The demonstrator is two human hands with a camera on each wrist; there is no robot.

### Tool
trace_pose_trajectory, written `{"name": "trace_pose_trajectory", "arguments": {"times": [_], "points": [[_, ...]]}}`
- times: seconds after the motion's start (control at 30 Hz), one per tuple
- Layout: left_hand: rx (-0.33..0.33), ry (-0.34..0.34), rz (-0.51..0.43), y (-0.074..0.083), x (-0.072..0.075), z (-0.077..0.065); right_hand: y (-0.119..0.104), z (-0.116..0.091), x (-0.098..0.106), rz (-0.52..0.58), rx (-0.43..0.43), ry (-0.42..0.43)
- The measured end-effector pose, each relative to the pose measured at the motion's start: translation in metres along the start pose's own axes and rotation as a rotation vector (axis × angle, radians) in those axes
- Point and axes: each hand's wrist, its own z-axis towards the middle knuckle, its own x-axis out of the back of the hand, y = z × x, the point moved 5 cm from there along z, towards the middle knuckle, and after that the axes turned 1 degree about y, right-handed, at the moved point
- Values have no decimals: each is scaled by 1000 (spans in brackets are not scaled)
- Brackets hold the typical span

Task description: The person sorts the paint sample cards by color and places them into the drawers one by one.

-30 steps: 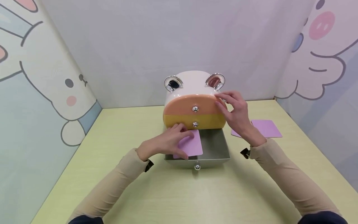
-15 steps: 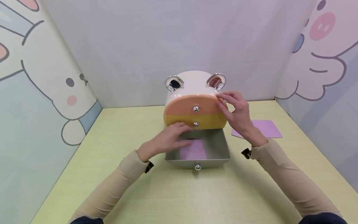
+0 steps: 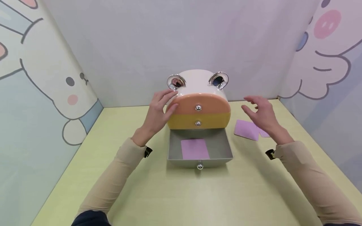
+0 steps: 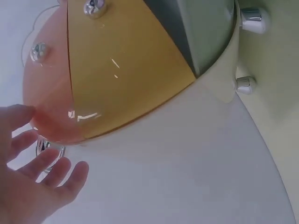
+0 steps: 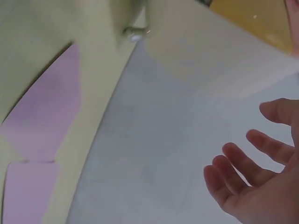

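A white drawer box [image 3: 195, 82] with an orange drawer [image 3: 183, 102], a yellow drawer [image 3: 183, 120] and shiny silver ears stands on the table. Its lowest grey drawer [image 3: 219, 147] is pulled out, and a purple card [image 3: 195, 149] lies flat inside. My left hand [image 3: 156, 110] rests at the box's upper left edge, thumb by the orange front and fingers spread along the side in the left wrist view. To the right of the box, my right hand [image 3: 263, 113] hovers with loosely bent fingers, holding nothing. Beneath it lie two purple cards [image 3: 246, 129] on the tabletop.
The pale green table [image 3: 135, 194] meets a grey wall [image 3: 127, 62] behind the box. Side panels with cartoon animals [image 3: 53, 78] border it left and right. Silver feet [image 4: 254, 21] show under the box in the left wrist view.
My left hand has let go of the purple card in the grey drawer and moved up to the box's left side. My right hand has left the box and moved right, over the other cards.
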Motion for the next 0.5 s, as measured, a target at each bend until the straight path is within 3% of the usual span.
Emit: {"name": "trace_pose_trajectory", "arguments": {"times": [0.27, 0.37, 0.5], "points": [[29, -35, -35, -8, -4, -1, 93, -20, 5, -293, -419, -484], [42, -50, -30, -8, -4, 0, 116, -32, 5, -307, -557, -608], [55, -80, -23, -7, -5, 2, 134, -44, 0, -293, -715, -691]]}}
